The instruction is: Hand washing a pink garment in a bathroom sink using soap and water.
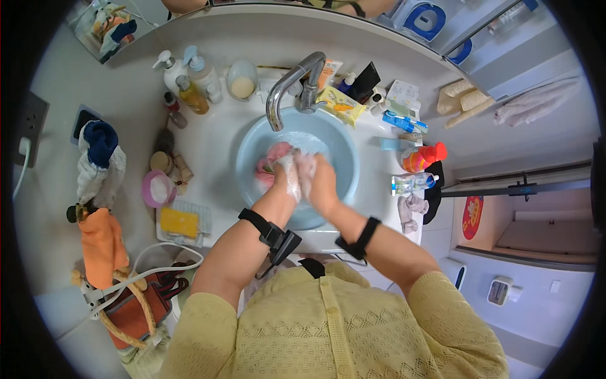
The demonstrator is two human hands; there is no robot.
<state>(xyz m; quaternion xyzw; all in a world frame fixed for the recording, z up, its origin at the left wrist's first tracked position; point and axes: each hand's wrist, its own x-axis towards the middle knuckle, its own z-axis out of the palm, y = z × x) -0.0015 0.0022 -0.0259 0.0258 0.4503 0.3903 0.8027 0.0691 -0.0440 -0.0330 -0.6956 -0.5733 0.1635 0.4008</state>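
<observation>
A light-blue round basin stands in the white sink under a curved chrome faucet. Soapy, foamy water lies inside it. My left hand, covered in suds, is closed on a pink cloth, part of which bunches out past the fingers on the left. Pressed close beside it is my right hand, also foamy and smeared by motion. Its fingers are too blurred to tell whether they grip the cloth.
Pump bottles and a soap dispenser stand back left. A yellow soap bar lies on a tray at near left, by a pink bowl. Tubes, a yellow packet and an orange bottle line the right side.
</observation>
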